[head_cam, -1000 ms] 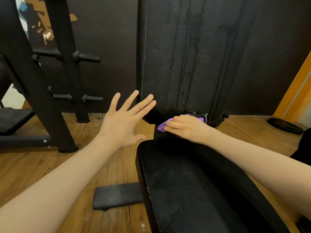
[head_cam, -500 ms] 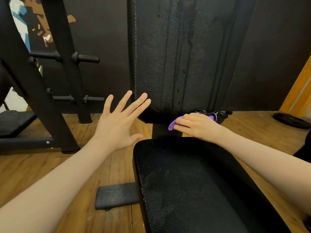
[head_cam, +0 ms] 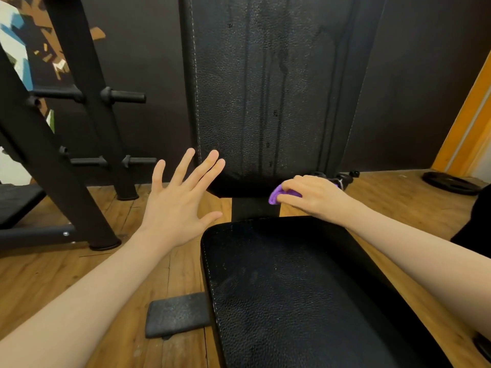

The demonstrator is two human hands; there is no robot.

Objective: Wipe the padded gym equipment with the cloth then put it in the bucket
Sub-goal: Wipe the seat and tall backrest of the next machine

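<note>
while wiping goes on at the bottom edge of the upright back pad point(head_cam: 265, 102): right hand point(head_cam: 316, 195) curled round the purple cloth point(head_cam: 281, 194), pressed just above the gap to the seat pad point(head_cam: 305, 288). left hand point(head_cam: 180, 203) spread flat, holding nothing, beside the pad. probably the seat pad next, wiped across its full surface. bucket not in view, so needs locating before dropping the cloth in.

Wood floor point(head_cam: 47, 277) w/ black foot pad point(head_cam: 176, 314), weight plate point(head_cam: 449, 183).
</note>
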